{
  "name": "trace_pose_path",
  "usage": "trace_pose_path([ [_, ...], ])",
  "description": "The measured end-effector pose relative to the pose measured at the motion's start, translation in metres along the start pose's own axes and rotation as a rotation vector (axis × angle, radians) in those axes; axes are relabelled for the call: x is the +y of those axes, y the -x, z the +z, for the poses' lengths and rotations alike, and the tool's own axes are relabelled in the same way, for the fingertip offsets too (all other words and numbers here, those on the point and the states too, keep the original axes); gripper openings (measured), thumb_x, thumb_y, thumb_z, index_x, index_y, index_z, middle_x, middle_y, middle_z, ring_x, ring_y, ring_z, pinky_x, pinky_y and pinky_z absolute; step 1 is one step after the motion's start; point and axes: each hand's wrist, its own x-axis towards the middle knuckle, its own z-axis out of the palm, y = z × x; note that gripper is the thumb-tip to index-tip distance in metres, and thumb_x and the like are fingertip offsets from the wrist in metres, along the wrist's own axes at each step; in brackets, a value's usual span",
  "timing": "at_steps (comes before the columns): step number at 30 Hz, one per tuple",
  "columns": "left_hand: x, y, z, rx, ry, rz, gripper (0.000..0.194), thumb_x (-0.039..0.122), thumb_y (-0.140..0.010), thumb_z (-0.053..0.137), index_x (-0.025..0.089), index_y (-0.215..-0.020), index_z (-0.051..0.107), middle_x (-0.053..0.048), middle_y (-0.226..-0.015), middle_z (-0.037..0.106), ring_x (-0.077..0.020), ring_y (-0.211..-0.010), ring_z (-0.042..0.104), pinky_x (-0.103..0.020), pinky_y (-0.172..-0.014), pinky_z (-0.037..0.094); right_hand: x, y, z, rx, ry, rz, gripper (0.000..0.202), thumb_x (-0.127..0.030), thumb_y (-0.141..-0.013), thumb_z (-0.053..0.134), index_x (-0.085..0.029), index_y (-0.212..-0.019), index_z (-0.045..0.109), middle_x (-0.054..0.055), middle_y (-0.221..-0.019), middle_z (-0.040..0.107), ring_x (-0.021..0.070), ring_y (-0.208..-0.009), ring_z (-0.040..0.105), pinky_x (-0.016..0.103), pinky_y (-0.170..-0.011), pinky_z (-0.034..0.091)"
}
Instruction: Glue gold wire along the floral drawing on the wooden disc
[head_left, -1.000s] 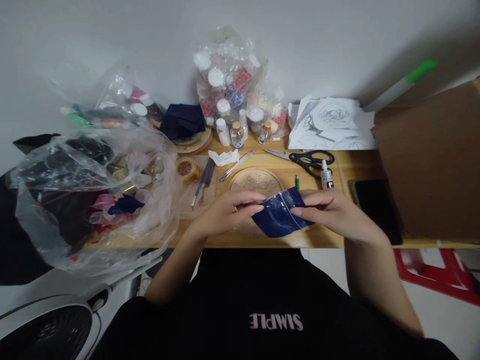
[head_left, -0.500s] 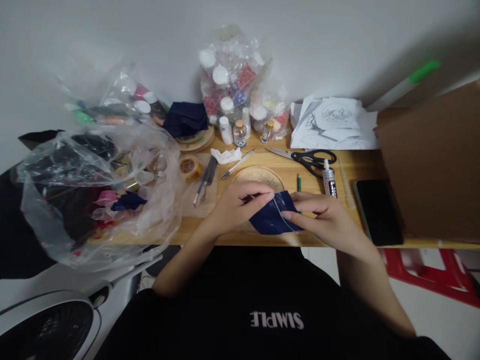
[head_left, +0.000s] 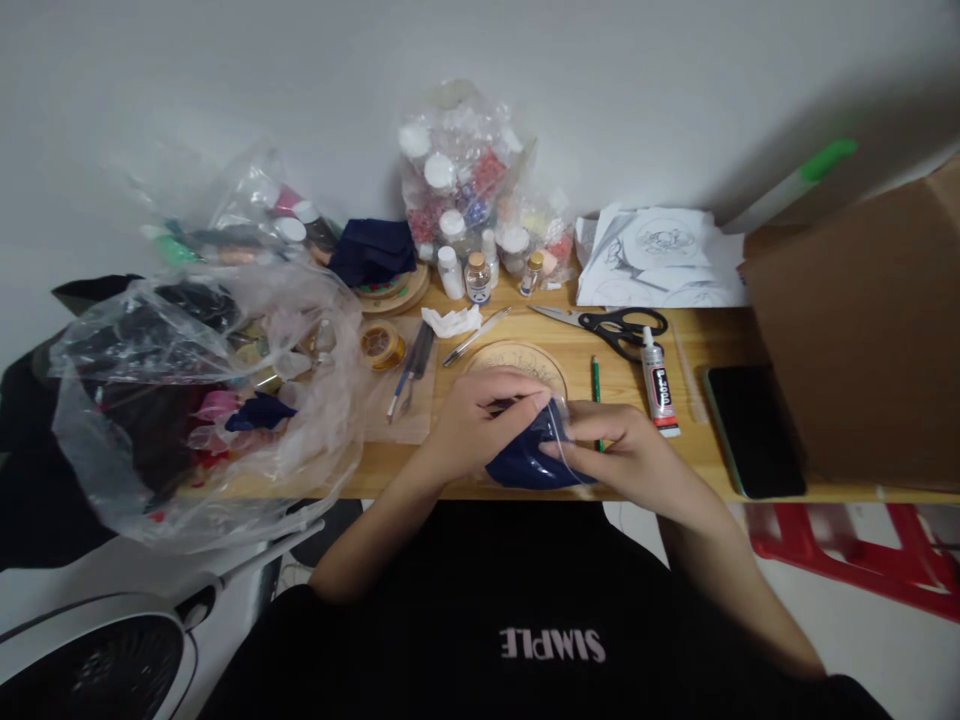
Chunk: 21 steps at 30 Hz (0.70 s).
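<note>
A small clear zip bag [head_left: 531, 462] with dark blue cloth in it is held between my two hands above the table's front edge. My left hand [head_left: 486, 420] pinches its upper left edge between thumb and fingers. At the bag's right side, my right hand [head_left: 611, 445] is closed on the plastic near the pale zip strip, its thumb over the front. Behind the hands lies a round wooden hoop [head_left: 517, 358] with a drawn pattern, partly covered by my left hand. A green pencil [head_left: 595, 380] is just beyond my right hand.
Scissors [head_left: 619, 325], a glue tube [head_left: 658, 385] and a phone [head_left: 754, 430] lie right, beside a cardboard box [head_left: 862, 340]. Papers [head_left: 660, 255] and bagged bottles [head_left: 457, 190] stand behind. Left are a thread spool [head_left: 381, 345], brushes [head_left: 412, 370] and a large plastic bag [head_left: 300, 430].
The bag has tilted and shifted slightly left and down, and the blue cloth bulges lower in it. My right hand has moved a little left. The whole view has shifted slightly.
</note>
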Motion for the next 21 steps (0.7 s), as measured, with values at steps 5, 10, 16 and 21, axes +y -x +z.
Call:
trace_pose_path([
  [5,-0.001,0.0,0.003,0.042,-0.084,0.065,0.018,0.016,-0.088,0.059,0.017,-0.08,0.075,-0.003,-0.086,0.078,-0.014,-0.081,0.072,-0.025,-0.077,0.057,0.006,-0.008,0.01,0.068,-0.035,-0.002,0.039,-0.046,-0.088,0.065,-0.015,-0.063,0.066,0.001,-0.064,0.056,0.0093,-0.062,0.049,0.023,-0.058,0.04],
  [10,-0.002,0.0,0.003,0.046,-0.217,0.167,0.017,0.014,-0.091,0.059,0.016,-0.083,0.074,-0.003,-0.085,0.077,-0.0123,-0.081,0.071,-0.022,-0.076,0.055,0.01,-0.013,0.014,0.035,0.009,0.0,0.046,-0.047,-0.087,0.064,-0.016,-0.055,0.056,-0.003,-0.055,0.045,0.0072,-0.055,0.038,0.022,-0.052,0.032],
  [16,-0.007,0.001,0.004,0.051,-0.308,0.258,0.017,0.014,-0.093,0.057,0.017,-0.084,0.072,-0.001,-0.085,0.076,-0.0115,-0.081,0.07,-0.022,-0.075,0.055,0.013,-0.015,0.016,0.054,0.157,-0.088,0.047,-0.043,-0.093,0.058,-0.015,-0.055,0.057,-0.002,-0.056,0.048,0.007,-0.056,0.043,0.022,-0.055,0.035],
  [21,-0.012,0.005,0.003,0.071,-0.346,0.255,0.017,0.015,-0.094,0.056,0.017,-0.088,0.072,-0.003,-0.09,0.077,-0.0133,-0.086,0.071,-0.025,-0.079,0.056,0.012,-0.021,0.021,0.064,0.231,-0.119,0.047,-0.046,-0.094,0.055,-0.016,-0.058,0.06,-0.003,-0.055,0.05,0.0067,-0.053,0.043,0.021,-0.054,0.034],
])
